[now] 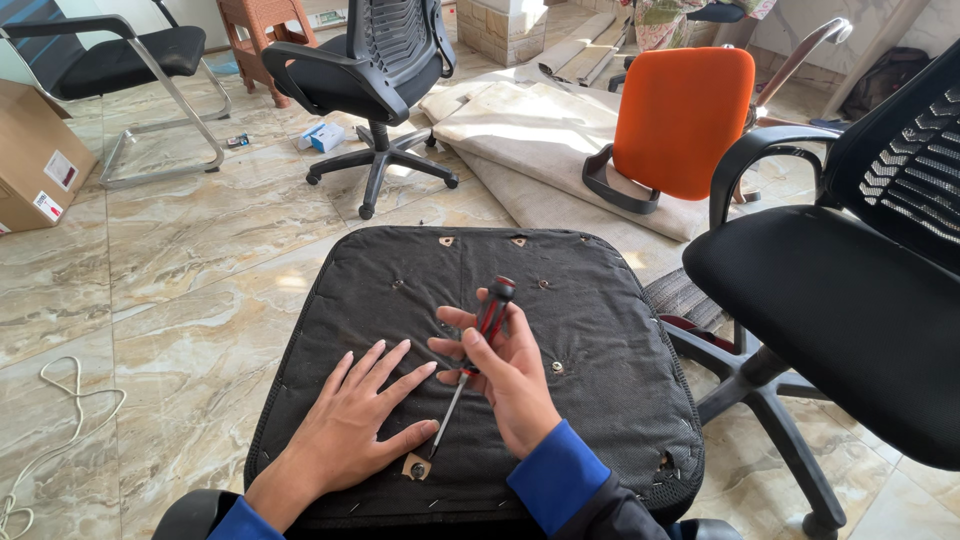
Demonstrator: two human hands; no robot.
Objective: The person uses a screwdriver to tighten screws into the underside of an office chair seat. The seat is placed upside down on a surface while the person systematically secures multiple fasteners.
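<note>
Black office chair (375,60), orange chair (680,110), cardboard box (35,160), white cord (60,420)

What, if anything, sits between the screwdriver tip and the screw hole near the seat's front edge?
Nothing visible does. The right hand holds the screwdriver, whose tip rests at the hole in the seat. The left hand lies flat beside it, fingertips next to the shaft but not across the tip.

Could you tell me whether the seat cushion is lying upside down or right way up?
Upside down: the seat cushion shows its stapled fabric underside and screw holes.
</note>
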